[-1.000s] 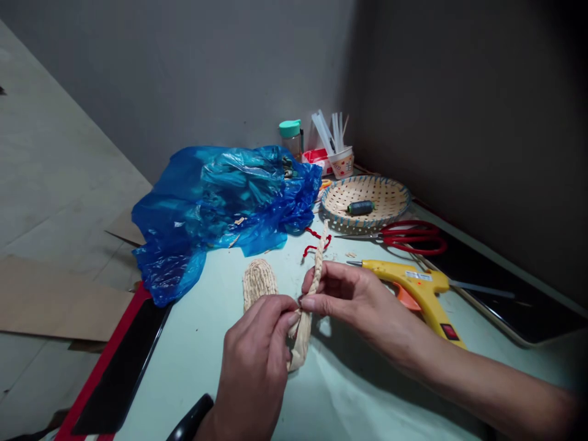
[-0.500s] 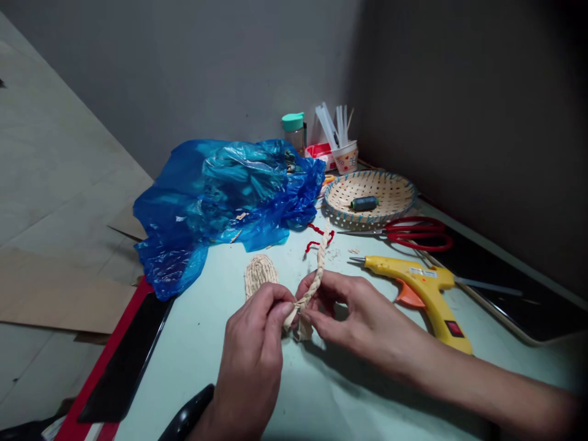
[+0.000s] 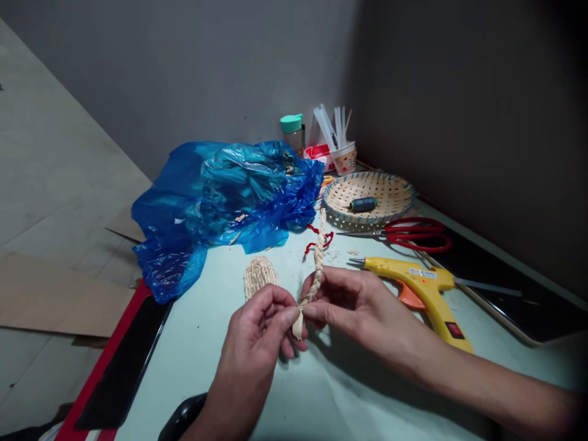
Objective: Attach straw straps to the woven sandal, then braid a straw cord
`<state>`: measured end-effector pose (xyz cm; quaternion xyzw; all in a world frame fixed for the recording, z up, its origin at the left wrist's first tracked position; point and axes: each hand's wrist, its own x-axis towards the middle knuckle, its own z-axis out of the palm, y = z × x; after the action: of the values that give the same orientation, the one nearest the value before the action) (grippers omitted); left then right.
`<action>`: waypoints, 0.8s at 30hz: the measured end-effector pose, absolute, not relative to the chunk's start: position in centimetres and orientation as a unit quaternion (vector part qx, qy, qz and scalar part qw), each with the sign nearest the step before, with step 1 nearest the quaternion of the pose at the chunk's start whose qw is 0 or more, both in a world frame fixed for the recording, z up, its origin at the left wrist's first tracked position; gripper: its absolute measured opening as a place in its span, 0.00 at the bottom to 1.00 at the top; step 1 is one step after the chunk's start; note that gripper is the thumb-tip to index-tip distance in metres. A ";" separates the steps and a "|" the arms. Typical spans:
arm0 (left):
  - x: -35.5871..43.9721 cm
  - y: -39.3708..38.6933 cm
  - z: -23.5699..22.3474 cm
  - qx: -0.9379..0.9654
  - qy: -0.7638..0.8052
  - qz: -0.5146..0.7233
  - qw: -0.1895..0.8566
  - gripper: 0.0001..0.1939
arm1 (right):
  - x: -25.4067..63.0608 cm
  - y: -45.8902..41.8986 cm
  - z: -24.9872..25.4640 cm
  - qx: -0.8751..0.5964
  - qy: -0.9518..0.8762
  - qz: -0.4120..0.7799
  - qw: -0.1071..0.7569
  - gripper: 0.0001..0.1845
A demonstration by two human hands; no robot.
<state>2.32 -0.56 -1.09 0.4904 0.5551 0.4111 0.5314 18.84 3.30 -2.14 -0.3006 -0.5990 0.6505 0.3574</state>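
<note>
A pale braided straw cord (image 3: pixel 316 263) runs from my hands up toward a red string (image 3: pixel 316 240) on the light green table (image 3: pixel 349 392). My left hand (image 3: pixel 260 343) pinches the cord's lower end between thumb and fingers. My right hand (image 3: pixel 351 303) pinches the same cord just above, fingers closed round it. A short loose tail of straw hangs below the pinch. A small coiled oval straw mat (image 3: pixel 258 275) lies flat just left of and beyond my left hand.
A yellow glue gun (image 3: pixel 420 285) lies right of my right hand, red scissors (image 3: pixel 408 234) beyond it. A woven basket (image 3: pixel 370 197) holds a dark thread spool. A crumpled blue plastic bag (image 3: pixel 220 202), a jar and a cup of glue sticks (image 3: pixel 342 153) stand at the back.
The wide loose straw end below my hands has been twisted and drawn up into a short narrow tail. Both hands stayed pinched on the cord and shifted slightly.
</note>
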 end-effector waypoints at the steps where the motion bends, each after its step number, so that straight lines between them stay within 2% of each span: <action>1: 2.3 -0.6 -1.1 0.496 0.562 0.403 0.524 0.08 | 18.8 3.4 -2.1 -0.297 -0.590 0.659 0.359 0.07; 8: 1.4 -0.3 -1.7 0.548 0.575 0.409 0.449 0.09 | 18.9 3.6 -1.9 -0.309 -0.577 0.660 0.369 0.07; 16: 1.6 0.0 -1.8 0.382 0.493 0.408 0.667 0.12 | 18.9 3.7 -1.8 -0.279 -0.497 0.740 0.356 0.13; 20: 1.7 -0.1 -1.5 0.351 0.501 0.404 0.680 0.15 | 19.1 3.7 -1.3 -0.265 -0.503 0.744 0.352 0.13; 24: 2.0 -0.2 -1.4 0.359 0.521 0.442 0.636 0.15 | 19.0 3.3 -1.4 -0.268 -0.521 0.737 0.336 0.13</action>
<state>1.97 -0.15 -1.44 0.3589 0.5211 0.4415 0.6362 19.04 3.29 -1.38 -0.2683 -0.5215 0.7370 0.3360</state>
